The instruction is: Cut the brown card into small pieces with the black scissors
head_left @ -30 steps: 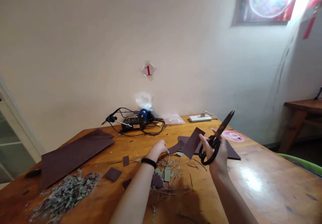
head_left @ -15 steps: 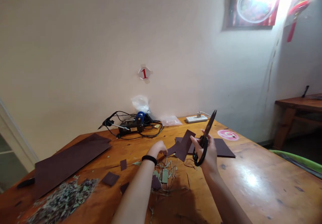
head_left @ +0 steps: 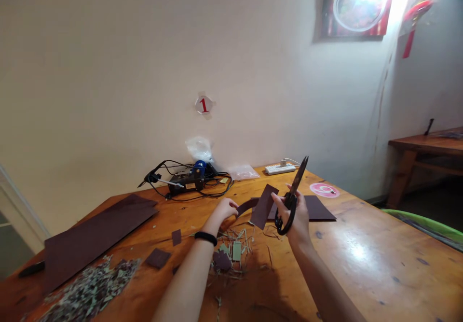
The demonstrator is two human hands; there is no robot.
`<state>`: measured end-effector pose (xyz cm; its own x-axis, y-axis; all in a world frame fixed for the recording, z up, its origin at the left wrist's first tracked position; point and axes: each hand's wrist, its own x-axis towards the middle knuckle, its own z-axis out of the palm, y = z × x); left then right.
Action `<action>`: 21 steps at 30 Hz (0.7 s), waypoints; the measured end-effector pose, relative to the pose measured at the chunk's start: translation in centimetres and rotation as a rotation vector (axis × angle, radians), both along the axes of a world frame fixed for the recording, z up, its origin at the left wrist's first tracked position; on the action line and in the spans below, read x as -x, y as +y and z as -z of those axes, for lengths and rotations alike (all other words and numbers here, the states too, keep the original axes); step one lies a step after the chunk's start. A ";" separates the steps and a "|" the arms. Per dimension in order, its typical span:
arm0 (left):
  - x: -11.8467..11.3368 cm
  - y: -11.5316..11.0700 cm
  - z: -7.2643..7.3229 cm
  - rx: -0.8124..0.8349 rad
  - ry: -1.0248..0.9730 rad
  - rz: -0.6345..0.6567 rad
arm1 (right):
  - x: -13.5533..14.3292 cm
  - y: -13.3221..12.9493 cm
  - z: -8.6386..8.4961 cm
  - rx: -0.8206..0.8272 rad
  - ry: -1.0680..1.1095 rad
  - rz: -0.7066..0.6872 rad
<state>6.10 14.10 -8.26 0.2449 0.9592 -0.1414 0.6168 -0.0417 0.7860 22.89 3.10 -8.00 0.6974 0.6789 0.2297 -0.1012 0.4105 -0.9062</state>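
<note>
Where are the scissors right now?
In the head view, right of centre: the scissors are in the right hand, blades pointing up, just right of a dark piece of paper.

Black band [head_left: 206,238] around the left wrist

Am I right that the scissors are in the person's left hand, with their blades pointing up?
Not quite: the head view shows the scissors in the right hand; their blades do point up.
</note>
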 end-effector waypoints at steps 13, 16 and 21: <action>3.4 -14.0 1.2 0.388 -0.898 -0.122 | 4.1 -0.6 1.1 -0.040 0.000 -0.191; 3.6 -14.5 1.4 0.372 -0.963 -0.123 | 4.9 -0.9 1.4 -0.022 -0.021 -0.202; 3.2 -14.5 1.7 0.393 -0.959 -0.081 | 5.4 -1.2 1.9 -0.035 -0.102 -0.143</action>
<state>2.91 -0.44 -9.91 0.3561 0.9063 -0.2276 -0.2848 0.3372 0.8973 17.52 1.88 -9.93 0.5662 0.7600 0.3192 -0.0694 0.4299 -0.9002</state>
